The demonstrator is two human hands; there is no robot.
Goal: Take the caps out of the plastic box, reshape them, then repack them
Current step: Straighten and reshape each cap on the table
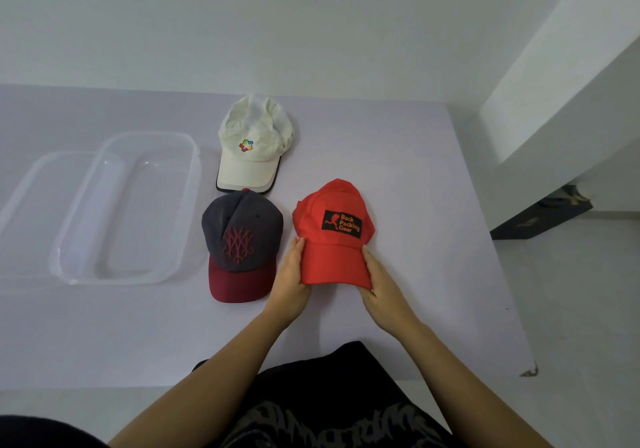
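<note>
A red cap (pixel 332 236) with a black "Back Packing Gear" patch sits on the table, brim toward me. My left hand (pixel 290 274) grips the brim's left edge and my right hand (pixel 379 283) grips its right edge. Left of it lies a grey cap (pixel 242 239) with a maroon brim and red embroidery. Beyond that rests a white cap (pixel 254 146) with a small coloured logo. The clear plastic box (pixel 187 205) stands at the left with nothing inside.
A clear lid (pixel 31 188) lies behind and left of the box. The pale table (pixel 433 205) ends at the right, where floor and a dark mat (pixel 540 219) show. A white wall runs along the table's far edge.
</note>
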